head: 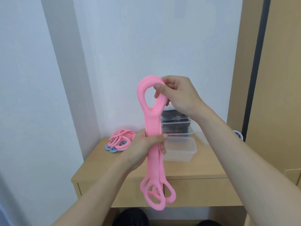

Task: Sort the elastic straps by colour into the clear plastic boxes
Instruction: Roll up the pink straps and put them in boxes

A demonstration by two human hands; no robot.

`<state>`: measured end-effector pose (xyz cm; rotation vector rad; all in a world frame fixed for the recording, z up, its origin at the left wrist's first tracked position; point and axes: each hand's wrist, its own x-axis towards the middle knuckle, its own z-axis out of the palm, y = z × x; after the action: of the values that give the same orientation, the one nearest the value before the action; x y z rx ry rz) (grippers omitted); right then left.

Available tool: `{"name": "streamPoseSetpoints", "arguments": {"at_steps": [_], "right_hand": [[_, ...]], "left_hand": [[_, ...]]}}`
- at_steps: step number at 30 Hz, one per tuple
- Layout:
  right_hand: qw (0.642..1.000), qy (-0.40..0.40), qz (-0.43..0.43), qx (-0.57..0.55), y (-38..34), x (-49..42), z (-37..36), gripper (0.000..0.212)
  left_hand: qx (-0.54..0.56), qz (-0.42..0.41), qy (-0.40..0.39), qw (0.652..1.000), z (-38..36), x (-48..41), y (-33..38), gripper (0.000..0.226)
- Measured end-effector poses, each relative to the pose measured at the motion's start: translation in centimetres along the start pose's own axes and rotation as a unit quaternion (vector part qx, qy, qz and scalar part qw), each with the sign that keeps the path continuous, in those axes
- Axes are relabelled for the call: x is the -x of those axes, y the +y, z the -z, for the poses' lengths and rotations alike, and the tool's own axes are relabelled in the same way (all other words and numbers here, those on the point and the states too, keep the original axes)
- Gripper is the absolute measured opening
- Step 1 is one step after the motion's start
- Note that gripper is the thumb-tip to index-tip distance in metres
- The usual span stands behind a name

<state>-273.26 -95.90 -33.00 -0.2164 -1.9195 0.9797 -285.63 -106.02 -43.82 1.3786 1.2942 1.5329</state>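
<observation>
Surface [114, 168] carries stacked clear boxes [175, 123] already holding dark contents, an empty box [180, 150], and an unsorted pile [120, 141] of pink and blue straps. Above it, left hand [146, 144] grips a pink bundle [154, 121] midway; right hand [177, 93] pinches its top loops.

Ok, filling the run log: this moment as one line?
left hand grips pink straps mid-length | right hand pinches their top loops | clear box on desk
</observation>
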Motion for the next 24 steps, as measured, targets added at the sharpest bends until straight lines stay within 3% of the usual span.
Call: {"name": "streamPoseSetpoints", "arguments": {"at_steps": [3, 8, 12, 18, 22, 24], "right_hand": [[1.000, -0.012, 0.002, 0.000, -0.1, -0.4, 0.5, 0.016], [0.998, -0.034, 0.006, -0.043, -0.2, -1.1, 1.4, 0.021], [0.996, -0.032, 0.002, -0.085, -0.2, -1.7, 1.4, 0.019], [0.996, -0.014, 0.017, -0.086, -0.8, -2.4, 1.6, 0.016], [0.996, -0.008, 0.031, -0.079, -1.4, -2.8, 2.1, 0.017], [0.996, -0.005, 0.039, -0.077, -1.6, -3.0, 2.4, 0.017]], "left_hand": [[-0.004, -0.007, 0.021, 1.000, -0.2, -0.4, 0.2, 0.014], [-0.009, -0.010, -0.053, 0.998, 1.0, -0.2, 0.9, 0.020], [-0.017, 0.007, -0.096, 0.995, 1.0, 0.4, 0.2, 0.009], [-0.033, 0.091, -0.169, 0.981, 0.5, 2.6, -3.3, 0.021], [-0.045, 0.172, -0.136, 0.975, 0.7, 4.0, -5.9, 0.036], [0.006, 0.195, -0.121, 0.973, 1.0, 4.4, -6.8, 0.038]]}}
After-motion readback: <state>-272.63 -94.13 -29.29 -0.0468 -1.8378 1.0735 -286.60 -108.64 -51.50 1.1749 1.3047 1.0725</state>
